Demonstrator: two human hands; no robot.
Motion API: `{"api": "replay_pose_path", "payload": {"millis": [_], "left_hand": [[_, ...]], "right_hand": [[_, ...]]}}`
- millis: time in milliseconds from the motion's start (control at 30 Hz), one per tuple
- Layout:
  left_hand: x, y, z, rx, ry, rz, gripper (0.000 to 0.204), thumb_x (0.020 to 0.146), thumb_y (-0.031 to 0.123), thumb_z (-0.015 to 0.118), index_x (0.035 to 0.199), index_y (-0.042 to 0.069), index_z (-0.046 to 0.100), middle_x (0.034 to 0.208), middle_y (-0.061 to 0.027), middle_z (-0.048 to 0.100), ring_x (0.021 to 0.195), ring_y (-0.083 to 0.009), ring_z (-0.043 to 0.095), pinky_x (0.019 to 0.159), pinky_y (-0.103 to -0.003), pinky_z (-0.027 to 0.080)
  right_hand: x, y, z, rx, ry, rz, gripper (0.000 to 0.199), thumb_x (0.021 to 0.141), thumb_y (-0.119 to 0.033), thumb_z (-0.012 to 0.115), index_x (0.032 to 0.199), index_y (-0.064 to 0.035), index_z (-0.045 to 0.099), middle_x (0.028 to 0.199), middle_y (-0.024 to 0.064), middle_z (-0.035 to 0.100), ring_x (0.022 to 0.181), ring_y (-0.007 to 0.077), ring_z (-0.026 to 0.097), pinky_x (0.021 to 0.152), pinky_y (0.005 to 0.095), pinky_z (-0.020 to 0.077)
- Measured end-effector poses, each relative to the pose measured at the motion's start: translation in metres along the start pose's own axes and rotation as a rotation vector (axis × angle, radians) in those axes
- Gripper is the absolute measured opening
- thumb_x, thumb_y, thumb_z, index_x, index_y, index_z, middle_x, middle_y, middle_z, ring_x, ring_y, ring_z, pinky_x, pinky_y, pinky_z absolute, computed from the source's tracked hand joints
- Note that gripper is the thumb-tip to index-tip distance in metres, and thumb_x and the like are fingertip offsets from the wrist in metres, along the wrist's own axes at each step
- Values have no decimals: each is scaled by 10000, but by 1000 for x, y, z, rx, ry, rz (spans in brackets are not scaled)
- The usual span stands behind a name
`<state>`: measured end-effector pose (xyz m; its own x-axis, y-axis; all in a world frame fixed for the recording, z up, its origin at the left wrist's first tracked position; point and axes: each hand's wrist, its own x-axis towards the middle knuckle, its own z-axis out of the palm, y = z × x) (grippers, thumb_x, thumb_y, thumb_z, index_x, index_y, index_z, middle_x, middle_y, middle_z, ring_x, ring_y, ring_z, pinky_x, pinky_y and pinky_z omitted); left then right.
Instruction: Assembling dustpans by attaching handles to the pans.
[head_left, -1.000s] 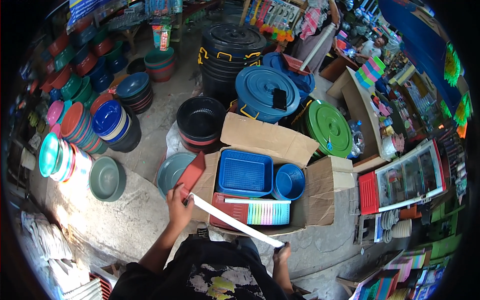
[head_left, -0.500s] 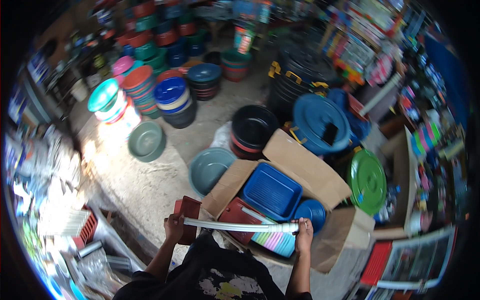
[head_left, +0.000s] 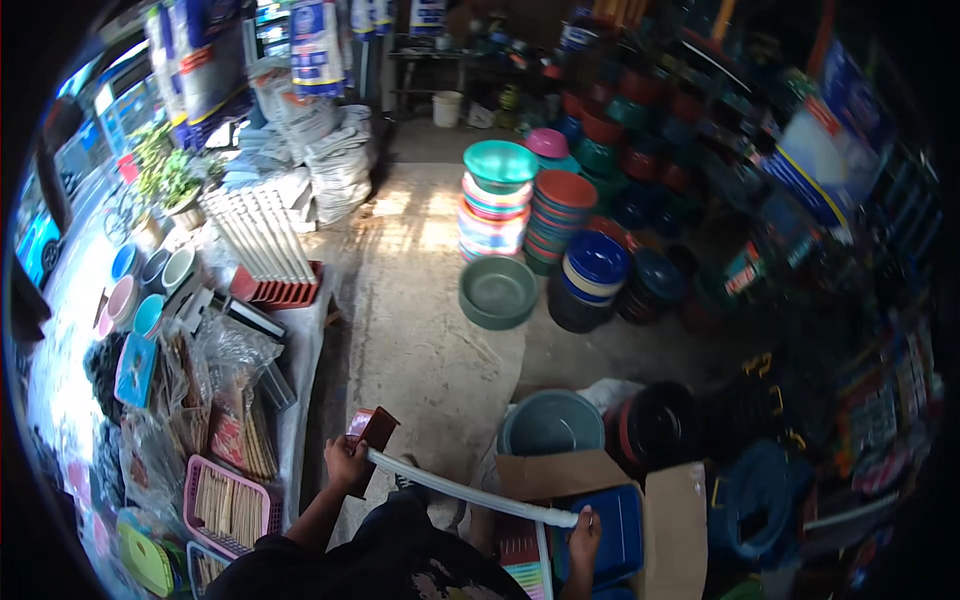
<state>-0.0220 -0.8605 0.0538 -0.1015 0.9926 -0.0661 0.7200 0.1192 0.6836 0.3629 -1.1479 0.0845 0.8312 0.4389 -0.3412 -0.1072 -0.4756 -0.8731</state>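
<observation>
Concrete floor (head_left: pixel 420 330) fills the middle of the view, sunlit at its far end. Stacks of coloured plastic basins (head_left: pixel 530 205) stand on it at upper centre, a single green basin (head_left: pixel 497 291) just in front of them and a dark blue stack (head_left: pixel 590 285) beside that.

Cardboard box (head_left: pixel 665 520), flaps open, sits at lower right. Blue rectangular tub (head_left: pixel 615 530) lies inside it. Grey-green basin (head_left: pixel 552 424) rests on the floor just behind the box, touching the near flap; black basins (head_left: pixel 655 425) stand to its right.

Left side: tabletop (head_left: pixel 300 360) crowded with bagged goods, pink basket (head_left: pixel 225 505) at its near end, red tray (head_left: pixel 275 292) of white sticks at its far end.

White strip (head_left: pixel 465 490), long, thin and slightly bowed, spans between the two hands, running from upper left down to lower right across the near corner of the box.

Left hand (head_left: pixel 347 465): closed round the left end of the strip, and the same grip pinches a dark red, box-like piece (head_left: pixel 372 432) that stands up above the fingers.

Right hand (head_left: pixel 583 530): fingers closed on the right end of the strip, held over the blue tub. This end sits lower than the left end.

Both forearms enter from the bottom edge.
</observation>
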Motion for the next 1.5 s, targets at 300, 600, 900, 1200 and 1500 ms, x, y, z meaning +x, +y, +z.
{"api": "replay_pose_path", "payload": {"millis": [300, 600, 900, 1200, 1500], "left_hand": [[104, -31, -21, -50, 99, -206, 362, 795, 322, 685, 897, -21, 638, 955, -229, 582, 890, -374, 592, 811, -450, 480], [236, -1, -37, -50, 156, -102, 324, 781, 277, 702, 907, -16, 643, 841, -210, 627, 893, -380, 573, 799, -455, 466], [349, 28, 4, 63, 86, -48, 390, 770, 352, 692, 933, -2, 661, 849, -186, 664, 898, -370, 583, 827, -449, 473], [516, 87, 98, 128, 53, -95, 307, 782, 318, 675, 954, 64, 665, 897, -154, 655, 910, -380, 578, 834, -463, 468], [633, 221, 92, -32, 307, -116, 187, 824, 188, 643, 962, 61, 649, 905, -204, 634, 893, -396, 573, 847, -468, 453]], "right_hand": [[104, -103, 140, -95, -105, -321, 292, 972, -323, 529, 835, -67, 552, 646, -15, 475, 507, 61, 447, 425, 247, 342], [158, -242, 269, 248, -188, -151, 180, 944, -222, 569, 833, -80, 561, 695, -29, 534, 565, 59, 473, 461, 250, 351], [286, -242, 362, 165, 21, -91, 243, 917, -259, 565, 881, -19, 587, 767, 31, 546, 653, 119, 506, 512, 305, 387], [517, -290, 456, 145, -242, -56, 262, 934, -323, 543, 1032, -81, 558, 858, 70, 528, 711, 160, 502, 622, 302, 402], [618, -511, 564, 147, -446, -231, 231, 915, -327, 483, 854, -112, 540, 602, 10, 459, 445, 121, 438, 408, 275, 329]]}}
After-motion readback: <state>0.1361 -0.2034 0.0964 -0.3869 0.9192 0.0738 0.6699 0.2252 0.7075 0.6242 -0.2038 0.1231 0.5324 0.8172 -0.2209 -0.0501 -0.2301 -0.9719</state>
